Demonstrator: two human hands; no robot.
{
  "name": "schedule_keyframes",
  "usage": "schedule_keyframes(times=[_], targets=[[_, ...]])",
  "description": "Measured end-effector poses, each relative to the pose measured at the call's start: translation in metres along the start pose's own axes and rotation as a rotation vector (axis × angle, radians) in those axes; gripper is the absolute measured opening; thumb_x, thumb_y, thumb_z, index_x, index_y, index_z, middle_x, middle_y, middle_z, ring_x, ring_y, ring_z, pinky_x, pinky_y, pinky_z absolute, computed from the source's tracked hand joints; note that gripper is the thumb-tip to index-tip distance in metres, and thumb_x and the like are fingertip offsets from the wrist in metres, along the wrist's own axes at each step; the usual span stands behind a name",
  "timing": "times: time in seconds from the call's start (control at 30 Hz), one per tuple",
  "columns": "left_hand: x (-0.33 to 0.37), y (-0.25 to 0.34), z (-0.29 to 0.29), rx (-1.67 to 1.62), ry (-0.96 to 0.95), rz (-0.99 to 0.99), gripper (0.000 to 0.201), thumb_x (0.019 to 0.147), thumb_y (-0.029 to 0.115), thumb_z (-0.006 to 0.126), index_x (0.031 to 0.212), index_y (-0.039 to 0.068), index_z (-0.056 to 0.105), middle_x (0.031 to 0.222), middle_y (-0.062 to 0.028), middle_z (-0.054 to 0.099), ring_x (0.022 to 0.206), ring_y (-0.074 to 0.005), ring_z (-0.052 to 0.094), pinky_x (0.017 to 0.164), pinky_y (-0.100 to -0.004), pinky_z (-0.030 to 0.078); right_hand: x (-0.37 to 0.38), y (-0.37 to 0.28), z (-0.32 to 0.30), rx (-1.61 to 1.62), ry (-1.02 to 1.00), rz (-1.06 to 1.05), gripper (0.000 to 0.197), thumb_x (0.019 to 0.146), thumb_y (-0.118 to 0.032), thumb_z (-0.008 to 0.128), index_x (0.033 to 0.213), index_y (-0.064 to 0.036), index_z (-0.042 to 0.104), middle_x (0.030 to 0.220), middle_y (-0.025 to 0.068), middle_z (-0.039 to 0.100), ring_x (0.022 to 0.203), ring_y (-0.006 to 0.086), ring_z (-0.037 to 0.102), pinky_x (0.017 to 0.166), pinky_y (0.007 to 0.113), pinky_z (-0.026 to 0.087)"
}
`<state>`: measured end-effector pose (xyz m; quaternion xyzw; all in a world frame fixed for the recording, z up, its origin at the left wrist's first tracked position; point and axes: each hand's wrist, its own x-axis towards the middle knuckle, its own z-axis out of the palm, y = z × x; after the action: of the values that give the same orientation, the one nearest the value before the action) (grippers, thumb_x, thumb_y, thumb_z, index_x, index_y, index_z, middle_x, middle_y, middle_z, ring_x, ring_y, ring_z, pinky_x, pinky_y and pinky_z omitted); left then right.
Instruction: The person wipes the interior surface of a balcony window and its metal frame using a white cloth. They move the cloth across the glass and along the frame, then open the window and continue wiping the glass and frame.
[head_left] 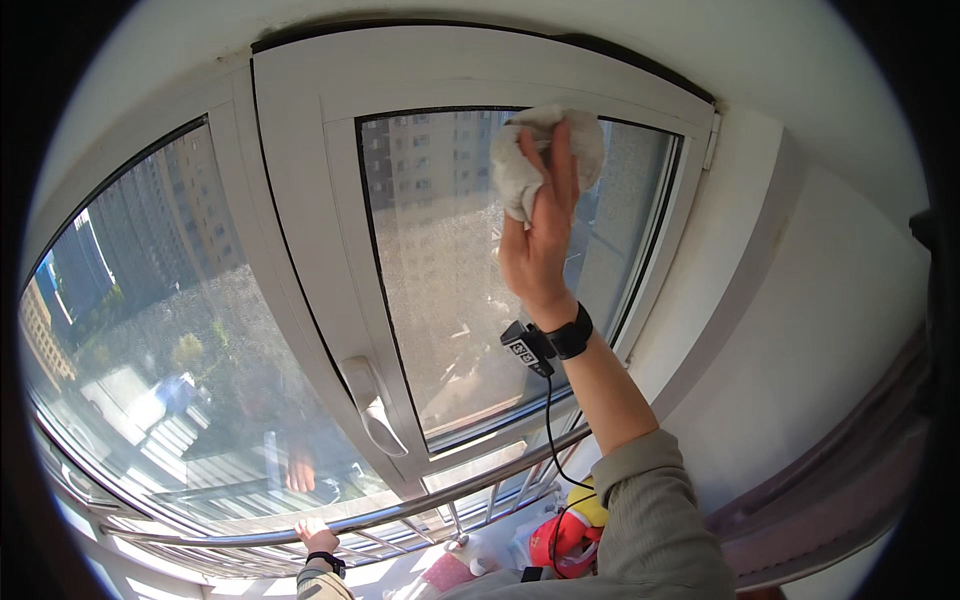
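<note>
My right hand [543, 240] is raised, its fingers stretched upward over a crumpled pale cloth [516, 178]. The cloth lies against the upper part of the window pane [440, 290], partly hidden by the fingers. A black band with a small black device [527, 347] circles my right wrist, and a cable hangs from it. Low down on the left, my left hand [316, 533] grips the metal railing [390, 516] in front of the window. A dark band is on that wrist too.
A white window handle [371, 408] juts from the frame left of the pane. Beside it is a larger glass panel [200, 340] with buildings beyond. Red and yellow items [565, 540] sit low behind the railing. A mauve curtain [830, 480] hangs at right.
</note>
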<state>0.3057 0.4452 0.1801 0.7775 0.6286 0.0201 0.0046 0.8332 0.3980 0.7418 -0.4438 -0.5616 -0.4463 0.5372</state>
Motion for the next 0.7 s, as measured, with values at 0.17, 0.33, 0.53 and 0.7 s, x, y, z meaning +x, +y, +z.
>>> schedule_keyframes(times=[0.17,0.33,0.53,0.7], targets=[[-0.002,-0.002,-0.001,-0.05,0.052,0.014,0.04,0.065,0.029,0.076,0.096,0.005,0.067,0.109,-0.0158,0.06,0.117,-0.0367,0.044,0.108,-0.0535,0.021,-0.026,-0.071,0.023,0.099,-0.33,-0.28,0.057,0.087,-0.014,0.055,0.143,-0.0123,0.046,0.154,0.0054,0.036,0.143,0.025,0.033,0.119,0.049,0.018],[-0.001,-0.002,0.008,-0.008,0.121,0.054,0.034,0.066,0.029,0.074,0.089,0.004,0.069,0.108,-0.0161,0.059,0.117,-0.0364,0.045,0.107,-0.0558,0.02,-0.072,0.004,-0.017,-0.144,-0.176,-0.146,0.043,0.097,-0.018,0.045,0.136,-0.0027,0.052,0.149,0.0172,0.042,0.138,0.032,0.04,0.114,0.048,0.024],[-0.003,0.006,0.004,0.002,0.052,-0.004,0.03,0.066,0.024,0.072,0.089,0.006,0.067,0.101,-0.0152,0.061,0.112,-0.0348,0.047,0.106,-0.053,0.023,-0.057,0.1,-0.058,-0.017,0.232,0.306,0.048,0.098,-0.001,0.042,0.145,0.0012,0.037,0.154,0.024,0.028,0.143,0.0385,0.028,0.116,0.046,0.024],[-0.004,0.006,-0.007,0.018,0.16,0.061,0.026,0.063,0.019,0.074,0.084,0.007,0.064,0.094,-0.0136,0.06,0.106,-0.0335,0.05,0.102,-0.051,0.026,-0.046,0.022,-0.009,0.038,-0.003,0.12,0.052,0.099,-0.012,0.046,0.15,-0.0129,0.036,0.16,0.0157,0.02,0.148,0.0353,0.013,0.118,0.055,0.003]])
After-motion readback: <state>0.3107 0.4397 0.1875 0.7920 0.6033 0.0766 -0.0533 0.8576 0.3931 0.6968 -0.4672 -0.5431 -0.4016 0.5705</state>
